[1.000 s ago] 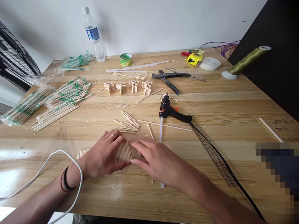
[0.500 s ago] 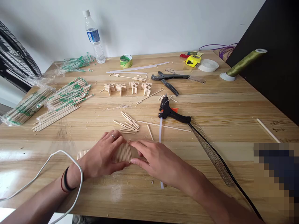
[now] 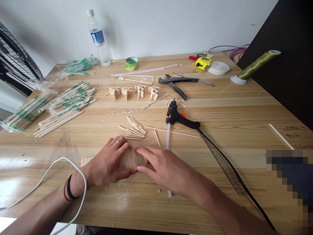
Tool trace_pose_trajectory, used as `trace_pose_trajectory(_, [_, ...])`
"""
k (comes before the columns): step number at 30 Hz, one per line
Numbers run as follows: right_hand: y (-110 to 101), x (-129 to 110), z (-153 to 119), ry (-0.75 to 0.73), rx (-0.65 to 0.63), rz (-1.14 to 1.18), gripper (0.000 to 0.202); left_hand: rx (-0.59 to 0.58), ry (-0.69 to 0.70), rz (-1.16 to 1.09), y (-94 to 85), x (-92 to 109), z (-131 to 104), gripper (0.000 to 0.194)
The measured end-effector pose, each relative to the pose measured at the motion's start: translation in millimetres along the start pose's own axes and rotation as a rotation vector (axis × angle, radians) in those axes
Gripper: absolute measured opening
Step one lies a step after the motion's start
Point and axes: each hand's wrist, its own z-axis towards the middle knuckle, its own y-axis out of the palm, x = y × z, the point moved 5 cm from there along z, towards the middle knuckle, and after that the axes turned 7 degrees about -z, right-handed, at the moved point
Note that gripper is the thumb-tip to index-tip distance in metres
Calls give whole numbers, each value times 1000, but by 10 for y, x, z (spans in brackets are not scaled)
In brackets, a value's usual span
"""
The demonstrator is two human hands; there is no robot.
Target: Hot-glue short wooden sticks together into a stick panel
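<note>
A flat row of short wooden sticks [image 3: 128,160], laid side by side, rests on the table beneath my hands. My left hand [image 3: 106,163] arches across it, fingers at the far edge and thumb at the near edge, gripping it. At its right end, my right hand [image 3: 162,164] pinches the outermost stick, with forefinger and thumb at opposite ends. The left part of the row is partly hidden by my left hand. Just beyond my fingers lies a pile of loose short sticks [image 3: 134,130]. A black glue gun [image 3: 177,116] with a glue stick in it lies past my right hand.
Several small stick assemblies [image 3: 126,92] stand farther back, near a cutter [image 3: 176,85]. Bundled sticks [image 3: 70,101] lie at left. Along the back are a bottle [image 3: 98,40], a tape roll [image 3: 132,63] and a tape measure [image 3: 202,63]. A white cable [image 3: 84,186] crosses my left wrist.
</note>
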Motion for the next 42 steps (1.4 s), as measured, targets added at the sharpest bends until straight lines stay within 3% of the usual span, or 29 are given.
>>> trace_pose_trajectory(42, [7,16,7,-3,-1,33,33,-13,12,12,13,5,-6,43])
